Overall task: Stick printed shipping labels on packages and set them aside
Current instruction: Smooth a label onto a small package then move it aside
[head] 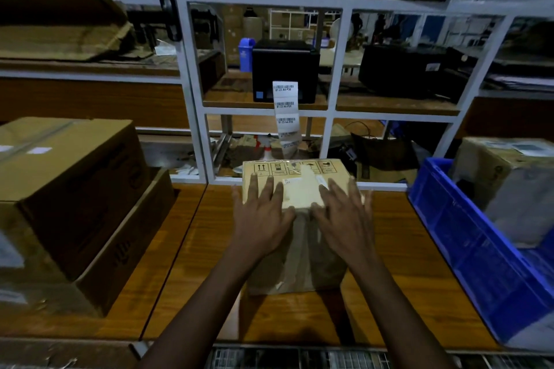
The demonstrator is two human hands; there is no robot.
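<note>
Cartons (75,189) left, crate (467,237) right

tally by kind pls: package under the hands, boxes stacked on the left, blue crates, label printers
package, pressed by left hand and right hand: 1
boxes stacked on the left: 2, upper box and lower box
blue crate: 1
label printer: 1
total: 5

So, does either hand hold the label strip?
No, the left hand and right hand lie flat on the package, holding nothing.
</note>
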